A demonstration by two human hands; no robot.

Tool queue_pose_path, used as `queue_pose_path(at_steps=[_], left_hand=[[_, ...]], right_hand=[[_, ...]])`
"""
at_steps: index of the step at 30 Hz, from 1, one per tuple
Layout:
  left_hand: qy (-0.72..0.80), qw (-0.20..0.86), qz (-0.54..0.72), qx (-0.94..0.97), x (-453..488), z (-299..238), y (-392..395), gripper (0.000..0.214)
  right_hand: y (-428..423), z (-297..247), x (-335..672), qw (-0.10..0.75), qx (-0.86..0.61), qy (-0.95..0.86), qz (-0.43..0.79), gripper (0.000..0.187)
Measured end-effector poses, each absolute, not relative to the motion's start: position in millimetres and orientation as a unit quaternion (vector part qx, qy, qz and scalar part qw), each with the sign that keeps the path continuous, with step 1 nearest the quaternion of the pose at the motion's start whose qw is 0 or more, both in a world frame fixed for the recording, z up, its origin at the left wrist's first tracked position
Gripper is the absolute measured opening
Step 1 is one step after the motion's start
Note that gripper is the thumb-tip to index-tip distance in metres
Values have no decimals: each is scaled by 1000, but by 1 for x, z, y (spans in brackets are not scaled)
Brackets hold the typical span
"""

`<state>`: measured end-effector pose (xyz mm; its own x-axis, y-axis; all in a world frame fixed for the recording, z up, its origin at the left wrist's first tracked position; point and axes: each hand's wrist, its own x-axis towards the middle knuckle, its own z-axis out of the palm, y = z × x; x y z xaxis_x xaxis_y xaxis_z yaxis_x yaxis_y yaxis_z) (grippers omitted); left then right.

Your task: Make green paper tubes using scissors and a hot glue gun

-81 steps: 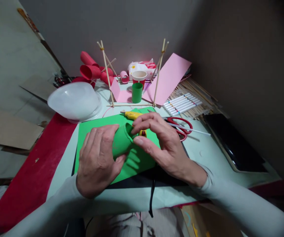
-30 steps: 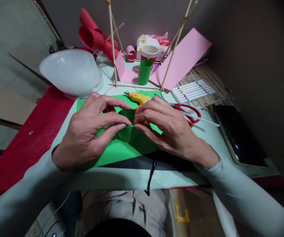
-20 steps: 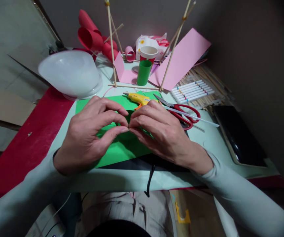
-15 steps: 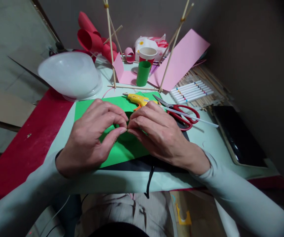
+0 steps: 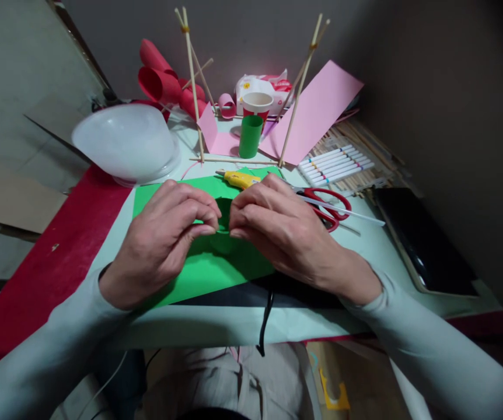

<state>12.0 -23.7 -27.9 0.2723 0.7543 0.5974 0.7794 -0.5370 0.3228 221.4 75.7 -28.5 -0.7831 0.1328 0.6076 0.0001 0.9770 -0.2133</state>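
A small green paper tube [image 5: 224,224] stands between my hands, its upper rim pinched from both sides. My left hand [image 5: 167,233] is closed on the left of the rim, thumb against fingertips. My right hand [image 5: 284,230] grips the right of it, with its fingertips partly hidden. Below lies a flat green paper sheet [image 5: 216,271] over a dark mat [image 5: 251,293]. Just beyond my right hand are a yellow glue gun [image 5: 239,179], partly covered, and red-handled scissors [image 5: 328,198] with a white glue stick [image 5: 343,211] across them.
A finished green tube [image 5: 250,137] stands before a paper cup [image 5: 257,103], within a wooden stick frame [image 5: 194,93]. Pink paper [image 5: 317,111], red paper rolls [image 5: 159,84] and a translucent plastic bowl [image 5: 124,143] surround it. At right are white markers [image 5: 336,164] and a black phone-like slab [image 5: 422,239].
My fingertips have drawn slightly apart, showing more of the green tube's rim between them. The whole view has shifted a little, with the background sitting lower.
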Motion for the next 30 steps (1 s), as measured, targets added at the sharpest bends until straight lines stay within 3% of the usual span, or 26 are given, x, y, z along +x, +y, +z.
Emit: queue_pose_path(at_steps=[6,10,16,25,30], left_hand=[[-484,-20,-390,-783,19,-28,-25,6],[-487,-58,-405,-772,19,-26,-25,12],[-467,-97,-427,-768,12,-18,-26,14],[-491,-65,-434,-753,12,-20,-27,22],[-508,-151,-475,-703,10,-19,-27,13]], right_hand=[[70,-37,211,338,-72,-938,3,32],[76,-34,216,361,-47,-929,68,25],[81,-23,226,330,-24,-926,180,13],[70,-29,215,374,-47,-925,53,21],[73,-22,223,394,-44,-901,175,16]])
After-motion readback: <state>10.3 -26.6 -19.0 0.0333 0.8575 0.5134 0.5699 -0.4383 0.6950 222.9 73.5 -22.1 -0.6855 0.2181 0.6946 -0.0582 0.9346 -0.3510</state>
